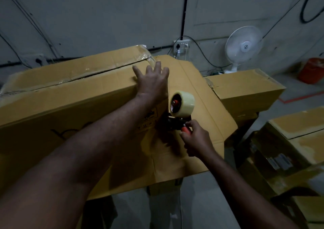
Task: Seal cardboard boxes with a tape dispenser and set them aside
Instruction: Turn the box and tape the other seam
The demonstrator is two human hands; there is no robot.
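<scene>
Fingers (157, 69) of the left hand (152, 83) lie spread and straight, pressing the long cardboard box (70, 95) beneath them at its taped end. Just below and to their right, the right hand (196, 139) grips the tape dispenser (181, 106) against the box's end face. The seam run looks nearly finished; next, probably, tear the tape off cleanly.

Person's two arms bare from elbow to wrist, left hand (152, 81) and right hand (196, 139) bare too
</scene>
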